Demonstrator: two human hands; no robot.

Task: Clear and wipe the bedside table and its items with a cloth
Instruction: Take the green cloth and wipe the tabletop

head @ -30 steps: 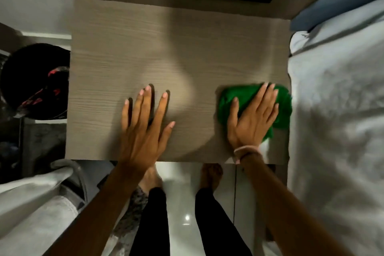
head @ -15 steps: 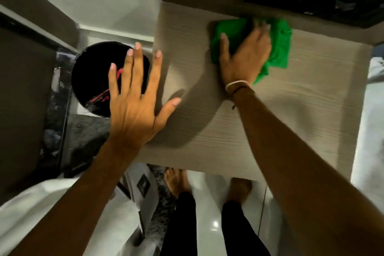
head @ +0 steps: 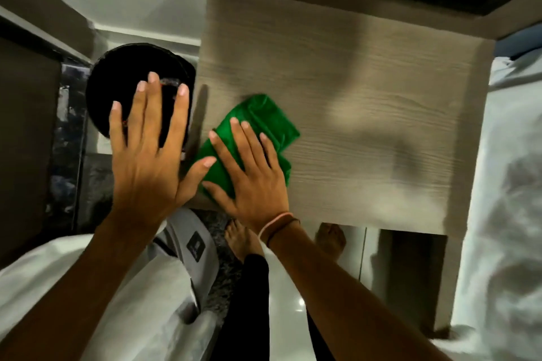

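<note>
Right hand (head: 252,184): I press it flat, fingers spread, gripping nothing, so the cloth drags evenly.
Cloth (head: 264,123): green, under my palm and fingers, bunched beyond the fingertips, at the counter's (head: 366,126) near-left corner.
Left hand (head: 146,155): open, empty, raised beside the counter, clear of the wiping.

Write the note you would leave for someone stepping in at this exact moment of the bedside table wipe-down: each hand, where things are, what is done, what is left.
Right hand: pressed flat, fingers spread, on the green cloth at the near-left corner of the bedside table.
Left hand: open, holds nothing, raised off the table's left edge in front of a black round bin.
Done: the tabletop shows nothing on it but the cloth.
Left: finish wiping the top; the removed items are not in view, so wiping them is unconfirmed.
</note>
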